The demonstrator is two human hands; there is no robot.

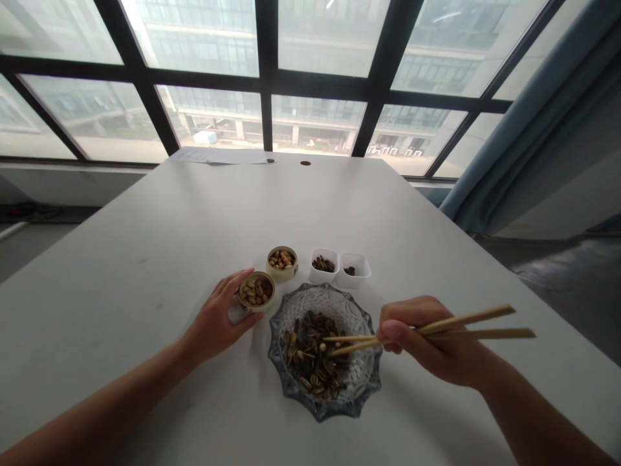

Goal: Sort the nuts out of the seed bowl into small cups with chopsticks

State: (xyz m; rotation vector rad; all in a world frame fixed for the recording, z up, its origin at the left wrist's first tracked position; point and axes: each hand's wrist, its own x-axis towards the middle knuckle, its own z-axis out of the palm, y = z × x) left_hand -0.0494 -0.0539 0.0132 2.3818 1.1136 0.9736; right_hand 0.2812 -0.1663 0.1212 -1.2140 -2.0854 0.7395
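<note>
My left hand [220, 315] is curled round a small round bowl [242, 304] of tan nuts that look like pistachios [257, 291]. My right hand [431, 340] grips a pair of wooden chopsticks [466, 328]. Their tips reach into a scalloped glass bowl [361, 391] and lie among dark striped sunflower seeds [317, 382]. Close to the tips are a couple of small round pale pieces [323, 347]; whether the chopsticks pinch one I cannot tell. Behind the held bowl stands a similar bowl [282, 274] with what look like peanuts [282, 259].
Two white plastic cups [324, 276] stand side by side behind the glass bowl, the left with striped seeds and the right with a few dark ones. White papers [228, 157] lie at the far edge of the white table [272, 200]. A blue curtain [528, 123] hangs right.
</note>
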